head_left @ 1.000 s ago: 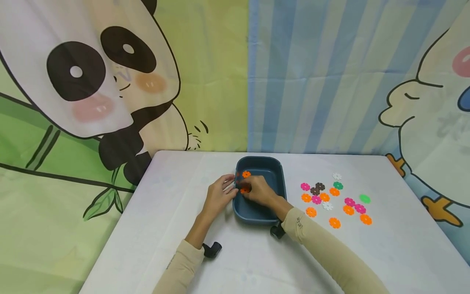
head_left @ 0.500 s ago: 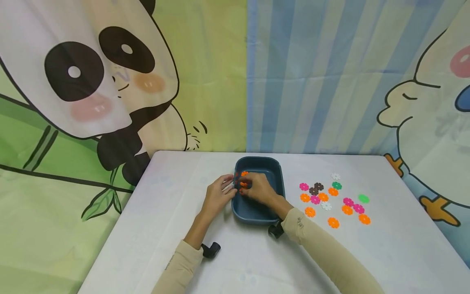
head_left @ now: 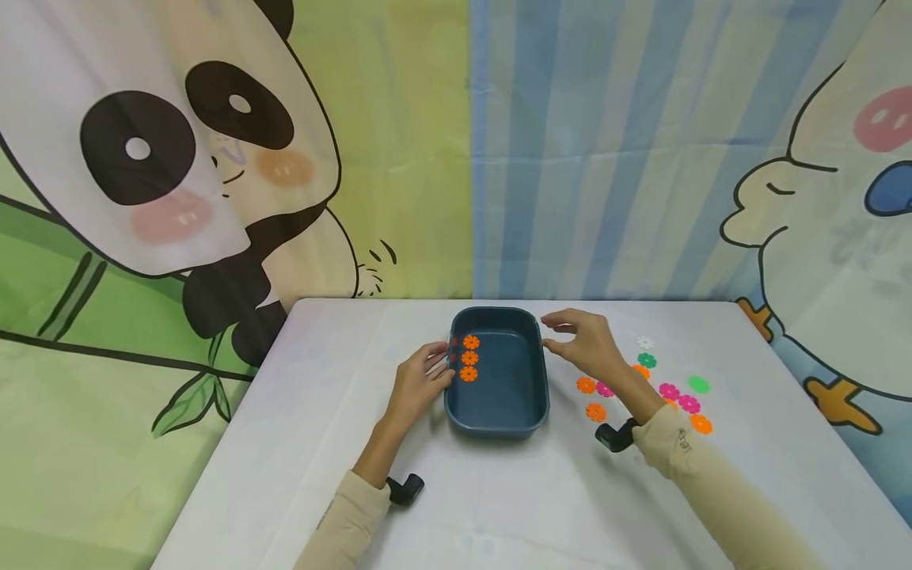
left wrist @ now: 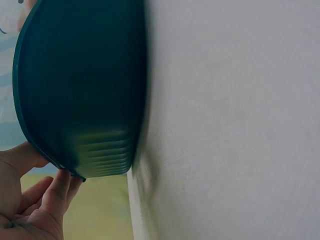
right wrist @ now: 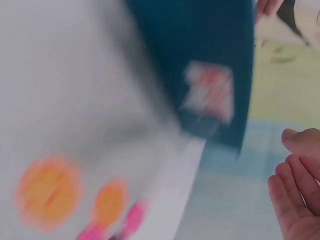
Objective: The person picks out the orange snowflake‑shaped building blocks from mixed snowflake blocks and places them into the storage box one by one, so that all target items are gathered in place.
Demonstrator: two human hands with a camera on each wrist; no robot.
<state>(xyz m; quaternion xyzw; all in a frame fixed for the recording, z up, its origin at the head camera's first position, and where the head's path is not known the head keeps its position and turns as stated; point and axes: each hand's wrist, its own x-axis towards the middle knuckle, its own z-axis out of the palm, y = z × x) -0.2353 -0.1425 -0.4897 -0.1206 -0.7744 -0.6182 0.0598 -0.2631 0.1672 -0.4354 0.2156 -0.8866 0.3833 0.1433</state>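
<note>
In the head view, three orange flower-shaped discs (head_left: 469, 358) stand in a column along the left side inside a dark blue tray (head_left: 496, 434). My left hand (head_left: 416, 385) rests at the tray's left rim, its fingers fairly straight. The left wrist view shows that hand (left wrist: 37, 202) touching the edge of the tray (left wrist: 85, 75). Just right of the tray is my right hand (head_left: 587, 344), fingers loosely extended and apart from the rim. In the right wrist view, nothing shows between the fingers of that hand (right wrist: 300, 185).
Right of the tray, loose discs lie on the white table (head_left: 285, 475): orange (head_left: 596, 412), pink (head_left: 689, 404), green (head_left: 647, 360), light green (head_left: 699, 385) and white (head_left: 644, 343). My right forearm hides part of that group. A patterned curtain (head_left: 399, 158) hangs behind the table.
My right hand has left the discs inside the tray and moved right, past the right rim, uncovering three orange discs. My left hand has stayed at the left rim.
</note>
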